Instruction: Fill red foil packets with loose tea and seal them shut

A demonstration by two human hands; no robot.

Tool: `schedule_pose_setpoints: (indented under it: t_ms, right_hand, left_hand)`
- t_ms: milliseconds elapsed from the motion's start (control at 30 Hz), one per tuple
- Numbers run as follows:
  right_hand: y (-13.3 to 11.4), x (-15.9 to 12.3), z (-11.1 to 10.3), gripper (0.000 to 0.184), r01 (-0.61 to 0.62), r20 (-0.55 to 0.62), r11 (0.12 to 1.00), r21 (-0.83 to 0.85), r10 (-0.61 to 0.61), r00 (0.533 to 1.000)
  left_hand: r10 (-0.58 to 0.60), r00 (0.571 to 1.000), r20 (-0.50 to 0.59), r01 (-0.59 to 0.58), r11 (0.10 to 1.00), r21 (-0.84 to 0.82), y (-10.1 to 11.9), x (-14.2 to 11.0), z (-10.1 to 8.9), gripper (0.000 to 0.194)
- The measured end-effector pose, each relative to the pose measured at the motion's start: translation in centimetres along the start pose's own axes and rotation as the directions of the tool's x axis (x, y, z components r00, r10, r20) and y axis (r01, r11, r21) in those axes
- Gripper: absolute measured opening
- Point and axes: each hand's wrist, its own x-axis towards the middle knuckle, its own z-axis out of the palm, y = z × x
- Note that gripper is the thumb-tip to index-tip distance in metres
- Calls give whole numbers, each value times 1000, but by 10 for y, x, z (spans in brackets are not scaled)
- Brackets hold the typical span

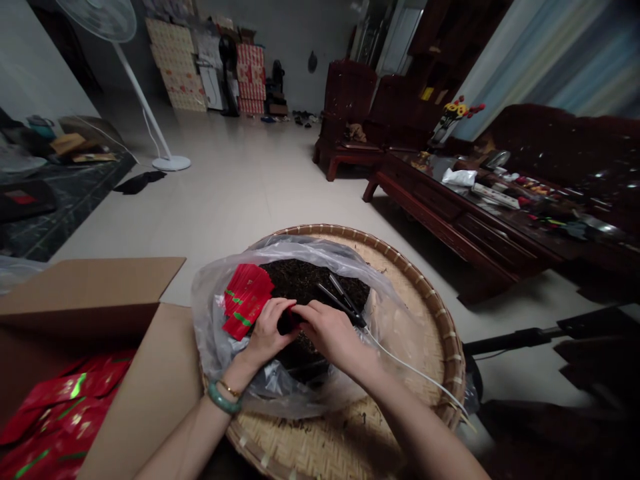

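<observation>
Both my hands are close together over a clear plastic bag (210, 300) of dark dried leaves (300, 277). My left hand (267, 333) and my right hand (330, 333) grip a small red packet (292, 313) between their fingertips, most of it hidden by the fingers. Beside my left hand, a fanned stack of red packets (250, 293) with green marks lies on the bag's left side. A black hand-held clamp tool (345, 303), its two arms apart and a white cord attached, rests on the leaves beyond my right hand. The bag sits on a round woven bamboo tray (420, 293).
An open cardboard box (155, 387) at left holds many red packets (70, 400). A dark wooden table (430, 213) with clutter stands at right, near wooden chairs (345, 120). A white fan (170, 163) stands far left. A black pole (515, 341) reaches in at right.
</observation>
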Motion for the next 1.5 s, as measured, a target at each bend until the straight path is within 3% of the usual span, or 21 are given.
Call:
schedule_pose_setpoints:
  t_ms: [233,333,433,533,633,767,967,1133,1200,1267,1433,1500]
  right_hand:
    - [7,0,20,18,-27,-101,999,-40,23,995]
    - [18,5,19,15,-8,-155,992,129,28,987]
    - [31,9,10,15,54,-232,921,386,40,972]
    - [39,10,6,16,37,-222,826,562,108,969]
    - [42,14,17,36,-58,-199,756,652,245,949]
    - [41,22,42,26,-142,-156,756,639,308,939]
    - [47,27,54,44,-62,-206,733,678,270,940]
    - [54,27,56,44,-112,-135,633,766,329,935]
    - [54,27,57,43,-124,-114,607,785,338,934]
    - [54,26,57,42,-126,-112,598,791,344,932]
    - [52,26,59,43,-87,-169,644,760,325,931]
    - [52,26,61,44,-78,-178,660,747,311,933]
  left_hand:
    - [-53,999,4,53,998,-19,2,0,-1,46]
    - [-81,997,-18,80,996,-27,1,2,-3,50]
    - [-196,980,45,201,963,-181,0,3,-4,55]
    - [-339,913,228,403,840,-365,0,3,-3,45]
    - [-410,845,344,529,739,-418,2,3,-2,35]
    - [-426,815,393,572,700,-427,7,5,-2,29]
    - [-369,770,520,615,646,-452,11,8,-6,38]
    - [-353,641,682,746,496,-444,17,7,-8,50]
    - [-352,608,711,776,453,-439,18,7,-9,53]
    - [-347,607,715,777,449,-441,17,8,-10,54]
    - [-346,685,641,711,510,-483,13,9,-9,43]
    - [-356,678,643,720,497,-484,11,9,-8,42]
